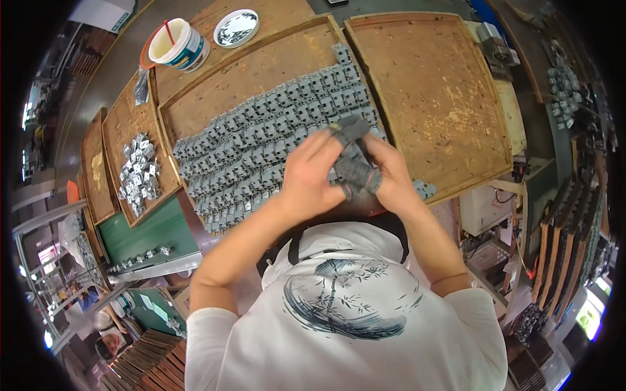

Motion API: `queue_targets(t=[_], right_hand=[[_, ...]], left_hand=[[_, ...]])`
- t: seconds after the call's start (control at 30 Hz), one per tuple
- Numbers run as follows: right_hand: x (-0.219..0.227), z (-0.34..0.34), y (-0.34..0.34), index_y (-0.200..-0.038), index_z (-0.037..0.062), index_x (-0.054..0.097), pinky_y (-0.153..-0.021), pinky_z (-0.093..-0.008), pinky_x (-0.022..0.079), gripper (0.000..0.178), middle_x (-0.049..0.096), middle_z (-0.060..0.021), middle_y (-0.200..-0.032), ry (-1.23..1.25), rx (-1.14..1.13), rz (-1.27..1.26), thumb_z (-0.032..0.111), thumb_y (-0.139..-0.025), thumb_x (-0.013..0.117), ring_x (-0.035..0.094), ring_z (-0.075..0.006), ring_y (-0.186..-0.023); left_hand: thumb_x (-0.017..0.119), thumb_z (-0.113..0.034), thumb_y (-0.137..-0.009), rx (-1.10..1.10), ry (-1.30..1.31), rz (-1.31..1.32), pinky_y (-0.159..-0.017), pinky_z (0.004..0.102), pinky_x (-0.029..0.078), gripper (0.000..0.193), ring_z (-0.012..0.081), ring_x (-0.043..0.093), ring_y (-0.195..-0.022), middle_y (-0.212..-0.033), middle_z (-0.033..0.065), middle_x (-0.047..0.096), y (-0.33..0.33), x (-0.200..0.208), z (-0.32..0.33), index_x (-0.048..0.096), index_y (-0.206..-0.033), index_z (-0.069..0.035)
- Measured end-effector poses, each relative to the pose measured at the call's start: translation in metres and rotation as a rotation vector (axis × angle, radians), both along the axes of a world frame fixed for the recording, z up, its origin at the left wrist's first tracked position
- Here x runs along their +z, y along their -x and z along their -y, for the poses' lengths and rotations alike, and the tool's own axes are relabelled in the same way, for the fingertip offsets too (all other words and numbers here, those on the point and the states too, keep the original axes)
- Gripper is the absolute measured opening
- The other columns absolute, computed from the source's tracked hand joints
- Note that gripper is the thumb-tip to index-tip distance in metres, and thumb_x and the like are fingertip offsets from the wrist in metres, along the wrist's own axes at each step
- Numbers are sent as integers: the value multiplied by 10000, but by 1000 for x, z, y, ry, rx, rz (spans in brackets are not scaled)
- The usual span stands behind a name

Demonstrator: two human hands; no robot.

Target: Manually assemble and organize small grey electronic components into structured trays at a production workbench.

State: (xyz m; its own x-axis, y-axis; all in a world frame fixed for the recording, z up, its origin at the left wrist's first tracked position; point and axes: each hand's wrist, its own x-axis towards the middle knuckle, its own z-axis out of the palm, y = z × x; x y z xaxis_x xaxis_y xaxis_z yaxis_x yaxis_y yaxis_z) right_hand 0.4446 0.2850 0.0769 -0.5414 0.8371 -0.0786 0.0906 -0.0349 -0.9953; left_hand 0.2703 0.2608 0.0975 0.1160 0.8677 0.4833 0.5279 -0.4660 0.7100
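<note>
My left hand is bare, with its fingers bent around the edge of a dark grey knit glove. My right hand is against the glove's other side, its fingers curled over the fabric. Both hands are close together in front of my chest; how far any finger sits inside the glove is hidden. Beneath and beyond them, long rows of small grey metal-and-plastic parts stand packed in a wooden tray. A few similar grey parts lie just right of my right hand.
A second wooden tray adjoins on the right. At the far left stand a white bucket with a red stick and a white bowl of small dark pieces. Shiny loose parts are heaped in a left tray. Stacked wooden trays stand at right.
</note>
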Motion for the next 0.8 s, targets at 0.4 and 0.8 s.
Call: queue_targets(t=[0.4,0.8], right_hand=[[-48,28,-158,-1086,83,649,-858,-475,441,334,622,-151,-1051,-343,-354,1299,157,-762,622,548,-379,-1026],[-85,56,-179,-1022,31,614,-951,-493,354,293,614,-148,-1045,-464,-242,1235,119,-743,630,523,-352,-1062]], left_hand=[[447,47,-866,75,764,194,-873,282,545,482,194,670,-989,-1099,120,646,65,-47,-194,524,-1338,-13],[615,-128,-761,143,497,-204,-844,444,492,607,356,588,-1066,-1227,247,562,51,-62,-166,489,-1343,-14]])
